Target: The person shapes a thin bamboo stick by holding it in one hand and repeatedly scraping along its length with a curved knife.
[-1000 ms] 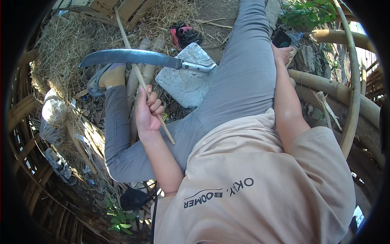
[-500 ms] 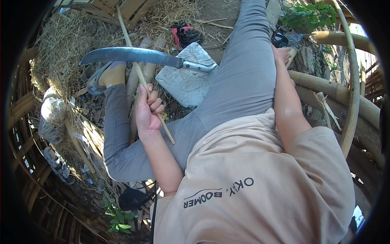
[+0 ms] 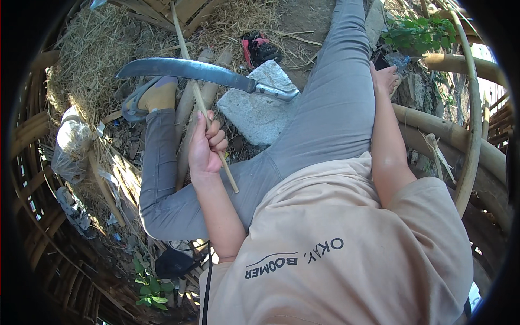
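Note:
My left hand (image 3: 208, 143) is closed around a slender bamboo stick (image 3: 202, 105). The stick slants from the wooden crate at the top down to my left thigh. A curved machete (image 3: 200, 71) crosses it, its blade toward the left and its metal handle over a flat grey stone (image 3: 254, 116). The handle's end meets my right thigh. Beyond that leg, my right hand (image 3: 385, 80) is lowered beside the knee, fingers curled at a pale piece that I cannot make out. A dark object lies just past those fingers.
Dry straw (image 3: 100, 59) covers the ground at upper left, below a slatted wooden crate (image 3: 203, 16). Thick bamboo poles (image 3: 449, 127) run along my right side. A clear plastic bag (image 3: 73, 149) sits at left. Green leaves (image 3: 420, 32) grow at upper right.
The view has tilted slightly, so the scene sits a little lower and further right. My left hand keeps its grip on the stick, and the machete stays across it.

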The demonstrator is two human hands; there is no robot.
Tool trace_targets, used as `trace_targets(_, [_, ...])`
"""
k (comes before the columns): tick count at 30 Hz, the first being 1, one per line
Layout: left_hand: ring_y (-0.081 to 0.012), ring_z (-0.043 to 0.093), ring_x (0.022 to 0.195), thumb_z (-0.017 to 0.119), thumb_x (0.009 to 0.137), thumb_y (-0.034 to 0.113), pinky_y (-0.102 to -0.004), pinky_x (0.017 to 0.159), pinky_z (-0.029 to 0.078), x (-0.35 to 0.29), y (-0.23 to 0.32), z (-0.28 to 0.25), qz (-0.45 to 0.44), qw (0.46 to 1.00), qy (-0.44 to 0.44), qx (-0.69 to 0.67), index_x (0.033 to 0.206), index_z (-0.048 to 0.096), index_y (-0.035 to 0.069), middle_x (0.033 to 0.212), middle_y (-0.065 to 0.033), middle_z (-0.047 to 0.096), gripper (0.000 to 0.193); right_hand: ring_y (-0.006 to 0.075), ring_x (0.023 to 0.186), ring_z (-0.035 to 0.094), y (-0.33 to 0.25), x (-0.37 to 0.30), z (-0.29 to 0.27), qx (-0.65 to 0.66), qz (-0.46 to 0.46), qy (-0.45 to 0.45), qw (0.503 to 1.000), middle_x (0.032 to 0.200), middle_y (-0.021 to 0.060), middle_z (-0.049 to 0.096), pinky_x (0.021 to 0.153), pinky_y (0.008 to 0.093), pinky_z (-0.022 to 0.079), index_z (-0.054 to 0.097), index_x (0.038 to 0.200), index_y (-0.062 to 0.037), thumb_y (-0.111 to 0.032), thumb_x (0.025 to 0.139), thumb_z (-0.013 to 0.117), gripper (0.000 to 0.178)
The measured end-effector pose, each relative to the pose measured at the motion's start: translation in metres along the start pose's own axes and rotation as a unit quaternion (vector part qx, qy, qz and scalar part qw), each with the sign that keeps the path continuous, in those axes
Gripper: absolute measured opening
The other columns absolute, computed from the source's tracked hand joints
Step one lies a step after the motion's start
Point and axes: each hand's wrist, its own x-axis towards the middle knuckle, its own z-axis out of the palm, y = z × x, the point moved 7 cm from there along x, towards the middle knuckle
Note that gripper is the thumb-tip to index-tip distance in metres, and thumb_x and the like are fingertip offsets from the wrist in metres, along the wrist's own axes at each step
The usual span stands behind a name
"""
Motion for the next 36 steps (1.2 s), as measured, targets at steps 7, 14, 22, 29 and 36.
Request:
trace_targets(7, [-0.0016,0.020,0.047,0.040,0.108,0.036,-0.0191,0.040,0.018,0.000,0.000,-0.001,-0.003,1.000,-0.013,-0.004,0.101,0.048,0.013,0.062,0.0083,0.026,0.025,0.0267,0.097,0.068,-0.152,-0.125,-0.110,0.336,-0.419,-0.022,0.843,0.100,0.0143,0.069,0.087,0.0382,0.053,0.064,0.114,-0.0018,-0.036,0.085,0.074,0.046])
trace_targets(14, [-0.0015,0.020,0.047,0.038,0.109,0.035,-0.0188,0.040,0.019,0.002,-0.003,0.003,-0.002,1.000,-0.008,-0.013,0.101,0.048,0.013,0.061,0.0082,0.026,0.026,0.0373,0.085,0.067,-0.186,-0.286,-0.050,-0.031,-0.646,-0.306,0.698,0.084,0.0159,0.068,0.076,0.0449,0.053,0.065,0.101,-0.0025,-0.037,0.082,0.076,0.041])
trace_targets(22, [-0.0039,0.031,0.056,0.036,0.109,0.036,-0.0197,0.046,0.027,0.003,0.002,0.007,0.028,0.999,0.023,0.035,0.101,0.051,0.009,0.065,0.0058,0.032,0.031,0.0414,0.085,0.065,-0.183,-0.295,-0.019,0.109,-0.601,-0.328,0.721,0.085,0.0216,0.067,0.075,0.0480,0.051,0.062,0.105,0.0010,-0.024,0.084,0.073,0.034])
trace_targets(29, [-0.0101,0.041,0.063,0.035,0.110,0.033,-0.0222,0.050,0.035,0.000,0.011,0.004,0.080,0.982,0.081,0.150,0.098,0.051,0.007,0.067,0.0037,0.039,0.033,0.0381,0.073,0.064,-0.190,-0.286,-0.034,0.255,-0.613,-0.265,0.699,0.076,0.0185,0.064,0.071,0.0473,0.048,0.062,0.104,0.0008,-0.036,0.083,0.074,0.044])
trace_targets(36, [-0.0031,0.028,0.054,0.037,0.109,0.035,-0.0184,0.041,0.020,0.003,0.008,0.002,0.047,0.995,0.038,0.073,0.092,0.049,0.010,0.063,0.0068,0.030,0.033,0.0222,0.055,0.053,-0.208,-0.282,-0.039,0.178,-0.555,-0.313,0.750,0.061,0.0104,0.058,0.057,0.0382,0.044,0.070,0.087,-0.0019,-0.047,0.080,0.077,0.046])
